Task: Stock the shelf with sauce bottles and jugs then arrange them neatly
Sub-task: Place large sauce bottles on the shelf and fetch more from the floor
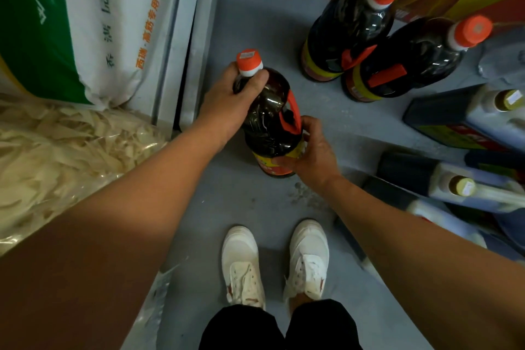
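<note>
The left hand (227, 102) reaches down, arm extended, fingers wrapped around the neck and shoulder of a dark sauce jug (270, 122) just under its orange cap (249, 61). The right hand (309, 150) clasps the same jug lower down, at the label beside the orange handle (292, 116). Beyond and right of the grip, two matching jugs (377, 42) stand together on the grey floor (255, 207). Further right lie dark rectangular jugs (466, 119).

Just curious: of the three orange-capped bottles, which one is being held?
The nearest orange-capped bottle: left hand at its neck, right hand near its base; the other two stand untouched.
</note>
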The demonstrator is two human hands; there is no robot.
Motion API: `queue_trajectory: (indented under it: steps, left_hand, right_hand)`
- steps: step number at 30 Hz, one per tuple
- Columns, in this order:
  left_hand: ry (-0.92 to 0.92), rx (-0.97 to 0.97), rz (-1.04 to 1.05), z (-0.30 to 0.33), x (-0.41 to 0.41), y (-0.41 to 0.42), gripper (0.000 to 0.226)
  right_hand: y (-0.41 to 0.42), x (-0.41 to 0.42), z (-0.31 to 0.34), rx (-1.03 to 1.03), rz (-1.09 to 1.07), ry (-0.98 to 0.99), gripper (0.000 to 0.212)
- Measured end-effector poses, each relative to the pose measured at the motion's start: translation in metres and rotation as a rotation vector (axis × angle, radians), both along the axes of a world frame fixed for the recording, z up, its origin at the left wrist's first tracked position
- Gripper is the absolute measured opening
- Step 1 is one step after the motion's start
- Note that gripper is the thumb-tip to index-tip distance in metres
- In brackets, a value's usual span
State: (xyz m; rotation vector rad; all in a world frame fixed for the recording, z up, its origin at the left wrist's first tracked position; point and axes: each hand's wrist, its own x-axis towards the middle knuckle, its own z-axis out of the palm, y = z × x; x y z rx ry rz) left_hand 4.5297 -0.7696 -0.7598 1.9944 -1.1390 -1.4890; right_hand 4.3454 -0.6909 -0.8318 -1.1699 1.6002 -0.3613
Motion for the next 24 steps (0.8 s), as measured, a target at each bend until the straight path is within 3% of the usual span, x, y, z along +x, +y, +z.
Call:
queue_trajectory:
  steps: [13, 24]
  left_hand:
    - [-0.057, 0.078, 0.034, 0.038, -0.007, 0.044, 0.039]
    - [-0.069, 0.104, 0.084, 0.190, -0.011, 0.075, 0.038]
  right_hand:
    - [0.027, -0.012, 0.067, 0.093, 0.120, 0.100, 0.078]
    - [0.052, -0.019, 0.226, 0.173, 0.205, 0.221, 0.082]
